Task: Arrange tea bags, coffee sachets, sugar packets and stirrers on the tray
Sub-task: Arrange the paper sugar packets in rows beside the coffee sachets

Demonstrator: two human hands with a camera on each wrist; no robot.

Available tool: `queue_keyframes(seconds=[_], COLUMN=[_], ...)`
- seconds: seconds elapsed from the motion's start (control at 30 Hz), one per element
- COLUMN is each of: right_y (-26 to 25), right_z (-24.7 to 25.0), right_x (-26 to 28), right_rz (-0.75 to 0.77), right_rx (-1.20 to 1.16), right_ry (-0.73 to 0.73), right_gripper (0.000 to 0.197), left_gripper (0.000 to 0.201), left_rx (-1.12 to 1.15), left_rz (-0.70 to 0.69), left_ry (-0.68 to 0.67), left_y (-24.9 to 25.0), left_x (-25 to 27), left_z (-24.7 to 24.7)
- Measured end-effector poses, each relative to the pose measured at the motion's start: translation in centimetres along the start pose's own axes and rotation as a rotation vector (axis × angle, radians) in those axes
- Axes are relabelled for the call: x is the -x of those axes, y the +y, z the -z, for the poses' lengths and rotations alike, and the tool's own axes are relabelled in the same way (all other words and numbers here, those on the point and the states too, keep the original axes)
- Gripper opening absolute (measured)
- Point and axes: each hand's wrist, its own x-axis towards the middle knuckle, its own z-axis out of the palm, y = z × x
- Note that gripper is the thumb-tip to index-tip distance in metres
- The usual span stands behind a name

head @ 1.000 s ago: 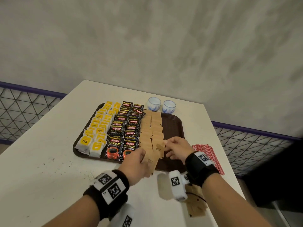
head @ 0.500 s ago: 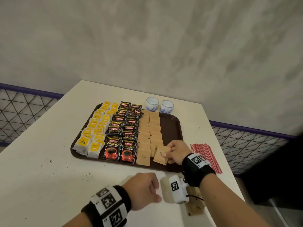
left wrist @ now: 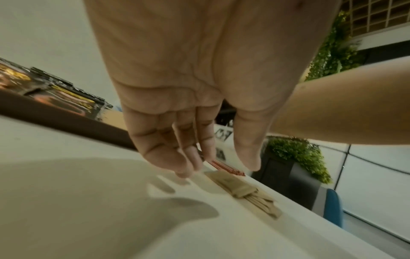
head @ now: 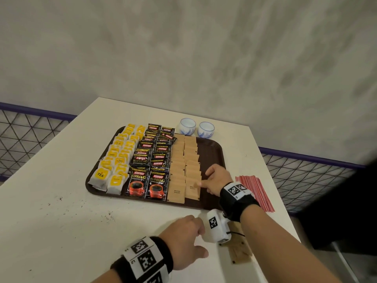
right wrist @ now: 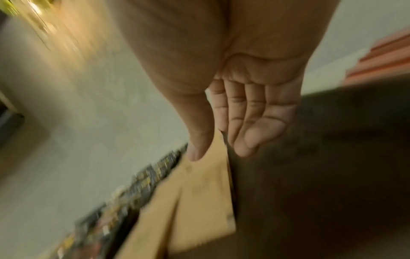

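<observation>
A brown tray (head: 212, 148) holds yellow tea bags (head: 118, 158) on its left, black coffee sachets (head: 151, 162) in the middle and two columns of brown sugar packets (head: 184, 160) to their right. My right hand (head: 205, 179) touches the right edge of the nearest packet (head: 192, 190) with straight fingers; in the right wrist view its thumb lies on that packet (right wrist: 206, 192). My left hand (head: 199, 240) hovers open over the table. Just right of it lie loose sugar packets (head: 239, 252), also in the left wrist view (left wrist: 244, 191). Red stirrers (head: 255, 190) lie on the table right of the tray.
Two small white-and-blue cups (head: 196, 127) stand behind the tray. The white table (head: 51, 211) ends close on the right and front, with a wire-mesh railing (head: 302, 176) beyond. The tray's right strip is bare.
My left hand set a sugar packet on the tray, then drew back and right toward the loose packets. My right hand laid its packet flat at the front of the right column.
</observation>
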Motion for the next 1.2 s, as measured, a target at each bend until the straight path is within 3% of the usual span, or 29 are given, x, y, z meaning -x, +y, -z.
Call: queue_keyframes(seconds=[0.13, 0.3, 0.43, 0.6, 0.73, 0.83, 0.93, 1.07, 1.2], right_y=[1.0, 6.0, 10.1, 11.3, 9.7, 9.3, 8.8, 8.9, 9.5], right_z=[6.1, 11.7, 10.0, 6.6, 4.3, 3.3, 3.1, 3.2, 3.0], right_x=[2.8, 8.0, 11.1, 12.4, 11.8, 11.1, 10.8, 10.7, 10.9], right_rz=[0.049, 0.025, -0.076, -0.072, -0.043, -0.007, 0.029, 0.011, 0.044], right_rx=[-0.081, 0.144, 0.255, 0.203, 0.225, 0.297, 0.297, 0.192, 0.108], right_ry=[0.070, -0.001, -0.184, -0.176, -0.147, -0.110, -0.109, -0.107, -0.074], right_gripper=[0.026, 0.020, 0.023, 0.030, 0.054, 0.043, 0.026, 0.033, 0.025], left_gripper=[0.070, 0.068, 0.068, 0.052, 0.066, 0.061, 0.034, 0.014, 0.024], left_rx=[-0.097, -0.180, -0.343, -0.485, -0.426, -0.426, -0.317, -0.012, 0.086], left_rz=[-0.022, -0.106, -0.112, -0.045, -0.002, -0.033, -0.097, -0.166, -0.148], left_ry=[0.003, 0.048, 0.092, 0.120, 0.089, 0.136, 0.163, 0.190, 0.355], left_y=[1.0, 3.3, 5.0, 5.2, 4.1, 3.3, 2.2, 0.2, -0.6], left_x=[-1.2, -3.5, -5.8, -7.5, -7.6, -6.6, -5.3, -4.6, -6.1], left_z=[-1.3, -2.9, -4.2, -5.0, -4.9, -4.6, -3.9, -0.8, 4.0])
